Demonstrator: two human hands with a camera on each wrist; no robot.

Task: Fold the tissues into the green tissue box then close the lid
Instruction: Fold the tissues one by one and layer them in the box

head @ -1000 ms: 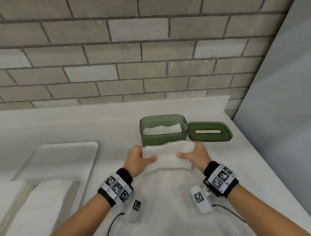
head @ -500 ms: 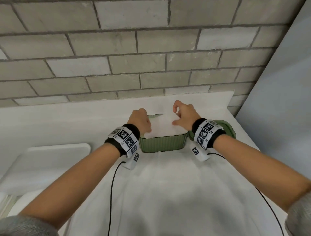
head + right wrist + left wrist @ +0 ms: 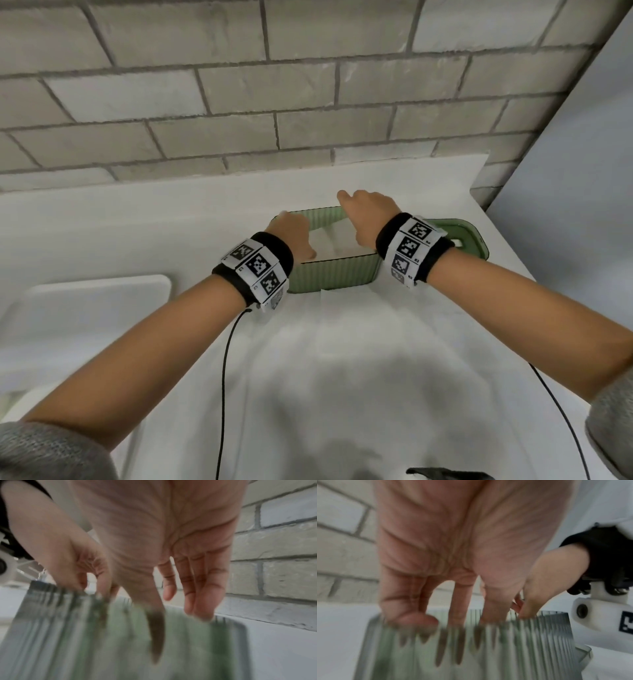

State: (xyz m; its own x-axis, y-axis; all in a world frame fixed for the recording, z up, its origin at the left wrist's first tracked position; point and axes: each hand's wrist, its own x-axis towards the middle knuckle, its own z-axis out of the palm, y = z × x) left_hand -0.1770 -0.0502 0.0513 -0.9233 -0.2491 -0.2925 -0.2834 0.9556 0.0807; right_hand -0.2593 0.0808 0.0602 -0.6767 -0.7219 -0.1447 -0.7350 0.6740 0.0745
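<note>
The green ribbed tissue box stands open at the back of the counter, with a folded white tissue lying inside. Its green lid lies flat just right of it. My left hand reaches down into the box's left end, and my right hand into its right end. In the left wrist view the left hand has straight fingers dipping behind the box wall. The right hand likewise points straight fingers down into the box. Neither hand grips anything that shows.
A large white sheet lies spread on the counter in front of the box. A white tray sits at the left. A brick wall rises behind and a grey panel stands at the right.
Both hands carried the folded tissue from the counter up and into the box. They have let go of it, and their fingers now reach lower inside.
</note>
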